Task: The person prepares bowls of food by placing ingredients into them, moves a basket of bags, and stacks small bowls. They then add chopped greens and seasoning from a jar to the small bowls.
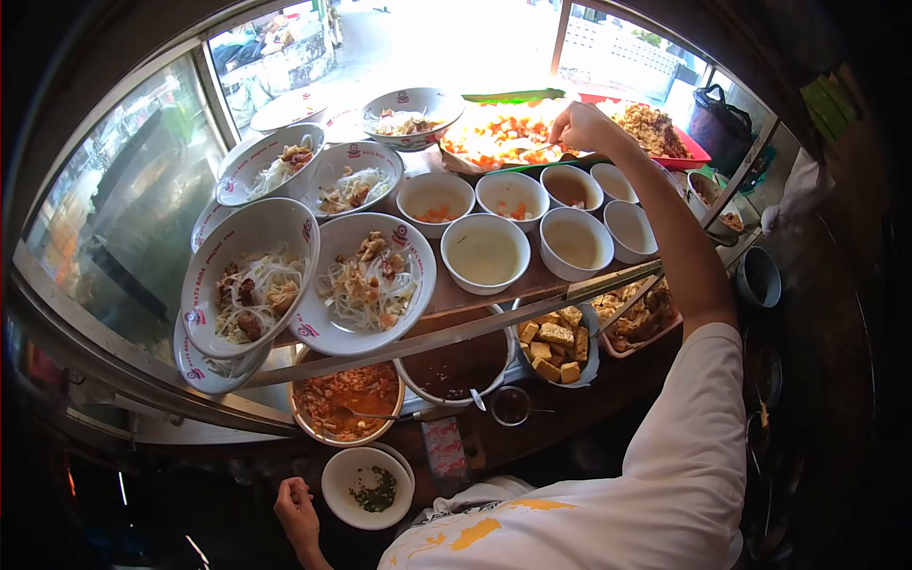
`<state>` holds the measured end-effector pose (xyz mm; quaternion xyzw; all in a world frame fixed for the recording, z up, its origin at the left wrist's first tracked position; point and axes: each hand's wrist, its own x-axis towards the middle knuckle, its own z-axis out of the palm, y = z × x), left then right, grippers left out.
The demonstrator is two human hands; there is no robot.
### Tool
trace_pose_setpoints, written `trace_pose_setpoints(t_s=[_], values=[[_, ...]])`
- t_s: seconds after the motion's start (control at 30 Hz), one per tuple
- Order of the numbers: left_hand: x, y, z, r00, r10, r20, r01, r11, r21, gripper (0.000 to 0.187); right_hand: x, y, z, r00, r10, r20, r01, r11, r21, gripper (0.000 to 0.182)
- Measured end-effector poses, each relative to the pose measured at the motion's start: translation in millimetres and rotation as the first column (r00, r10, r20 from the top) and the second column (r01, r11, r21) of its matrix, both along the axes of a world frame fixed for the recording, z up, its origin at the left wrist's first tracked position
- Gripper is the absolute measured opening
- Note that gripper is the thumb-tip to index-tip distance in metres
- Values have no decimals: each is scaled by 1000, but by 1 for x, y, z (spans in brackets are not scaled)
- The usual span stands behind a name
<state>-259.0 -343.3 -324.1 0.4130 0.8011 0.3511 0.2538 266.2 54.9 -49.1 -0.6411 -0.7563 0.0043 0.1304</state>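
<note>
My right hand reaches far out over a tray of orange and yellow chopped food and is closed on a spoon that dips into it. My left hand is low at the near edge, fingers curled, right beside the left rim of a small white bowl with a little pile of green herbs. Whether it grips that rim I cannot tell. My white sleeve crosses the right side of the counter.
Large printed bowls of noodles with toppings are stacked tilted at left. Several small white bowls of broth sit mid-counter. Nearer are a red chilli sauce pot, a dark sauce pot, fried tofu cubes and a red tray of fried food. Glass panes enclose the stall.
</note>
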Motion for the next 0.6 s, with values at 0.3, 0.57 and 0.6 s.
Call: trace_pose_setpoints(t_s=[0.3,0.57,0.6], values=[[2,5,6,1000,-11,-13,11,1000,17,20,5,18,-2,923,-20,-384,-86,962,-258,25],[2,6,7,999,-9,-38,9,1000,-3,22,29,13,4,886,-51,-461,-84,960,-266,24],[1,5,5,999,-13,-37,13,1000,3,22,33,9,6,897,-35,-440,-79,968,-238,23]])
